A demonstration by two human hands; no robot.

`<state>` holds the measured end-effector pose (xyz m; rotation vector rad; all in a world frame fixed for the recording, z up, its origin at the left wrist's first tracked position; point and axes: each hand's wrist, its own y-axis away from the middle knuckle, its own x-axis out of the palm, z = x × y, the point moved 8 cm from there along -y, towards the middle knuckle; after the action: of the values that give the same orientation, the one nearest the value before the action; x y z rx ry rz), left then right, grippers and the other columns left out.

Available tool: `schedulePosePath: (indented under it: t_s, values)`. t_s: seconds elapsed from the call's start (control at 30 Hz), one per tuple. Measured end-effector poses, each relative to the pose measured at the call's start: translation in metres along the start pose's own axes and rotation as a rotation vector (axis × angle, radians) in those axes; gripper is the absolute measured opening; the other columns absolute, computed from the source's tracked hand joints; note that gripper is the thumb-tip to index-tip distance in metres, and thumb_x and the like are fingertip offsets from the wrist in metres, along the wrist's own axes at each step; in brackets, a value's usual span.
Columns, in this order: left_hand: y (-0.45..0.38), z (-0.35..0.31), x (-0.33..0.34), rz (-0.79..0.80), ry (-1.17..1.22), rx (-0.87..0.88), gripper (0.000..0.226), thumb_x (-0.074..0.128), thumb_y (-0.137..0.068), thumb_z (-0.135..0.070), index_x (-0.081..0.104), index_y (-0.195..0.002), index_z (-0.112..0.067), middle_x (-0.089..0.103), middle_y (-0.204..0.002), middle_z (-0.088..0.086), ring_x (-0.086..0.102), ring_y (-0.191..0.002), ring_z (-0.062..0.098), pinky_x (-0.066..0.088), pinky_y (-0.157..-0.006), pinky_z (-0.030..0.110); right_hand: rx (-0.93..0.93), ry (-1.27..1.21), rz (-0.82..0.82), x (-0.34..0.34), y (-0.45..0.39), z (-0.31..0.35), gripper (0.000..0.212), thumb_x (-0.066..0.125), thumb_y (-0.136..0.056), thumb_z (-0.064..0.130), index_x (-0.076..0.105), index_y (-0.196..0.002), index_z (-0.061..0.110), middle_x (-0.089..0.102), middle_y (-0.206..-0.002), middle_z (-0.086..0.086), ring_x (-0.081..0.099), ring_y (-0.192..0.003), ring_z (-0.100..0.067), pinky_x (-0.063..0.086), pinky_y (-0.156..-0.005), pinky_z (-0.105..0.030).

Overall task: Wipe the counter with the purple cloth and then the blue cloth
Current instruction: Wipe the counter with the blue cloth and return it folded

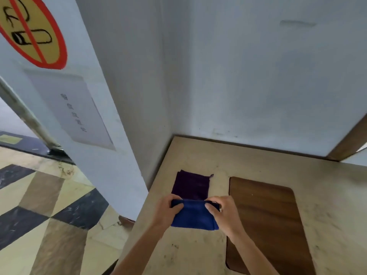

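A folded blue cloth is held over the beige counter, near its left edge. My left hand pinches the cloth's upper left corner and my right hand pinches its upper right corner. Just beyond it a dark purple cloth lies flat on the counter, folded into a rectangle, with a small tag at its far right corner. The blue cloth's top edge overlaps the purple cloth's near edge.
A brown wooden board lies on the counter right of the cloths. White walls close the counter at the back and left. A pillar with a no-smoking sign stands at left, above a patterned tile floor.
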<state>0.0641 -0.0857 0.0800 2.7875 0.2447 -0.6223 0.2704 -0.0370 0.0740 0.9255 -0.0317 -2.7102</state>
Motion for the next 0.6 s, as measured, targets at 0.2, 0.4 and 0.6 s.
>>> schedulePosePath:
  t_s: [0.2, 0.4, 0.6]
  values:
    - [-0.059, 0.049, 0.017, -0.005, 0.064, 0.005, 0.029, 0.06, -0.09, -0.004, 0.062, -0.107, -0.027, 0.069, -0.1, -0.005, 0.066, -0.095, 0.01, 0.053, -0.081, 0.027, 0.169, -0.079, -0.068, 0.038, -0.042, -0.044, 0.032, 0.079, -0.084, 0.013, 0.073, -0.116, 0.016, 0.068, -0.117, -0.009, 0.065, -0.107, -0.018, 0.053, -0.085, -0.02]
    - [-0.044, 0.131, 0.034, 0.107, -0.162, -0.136, 0.022, 0.061, -0.084, 0.004, 0.059, -0.098, -0.014, 0.052, -0.075, 0.007, 0.048, -0.065, 0.019, 0.041, -0.06, 0.03, 0.486, -0.048, -0.073, 0.103, -0.01, -0.1, 0.051, 0.078, -0.076, -0.001, 0.052, -0.117, 0.014, 0.029, -0.12, -0.005, 0.047, -0.112, -0.027, 0.05, -0.077, -0.015]
    - [-0.025, 0.141, 0.031, 0.149, -0.318, -0.104, 0.022, 0.058, -0.085, 0.001, 0.054, -0.082, -0.02, 0.046, -0.091, 0.004, 0.045, -0.073, 0.012, 0.039, -0.062, 0.014, 0.438, 0.12, -0.146, 0.116, 0.032, -0.086, 0.052, 0.084, -0.077, 0.022, 0.048, -0.113, 0.02, 0.037, -0.115, -0.005, 0.04, -0.097, -0.017, 0.041, -0.077, -0.025]
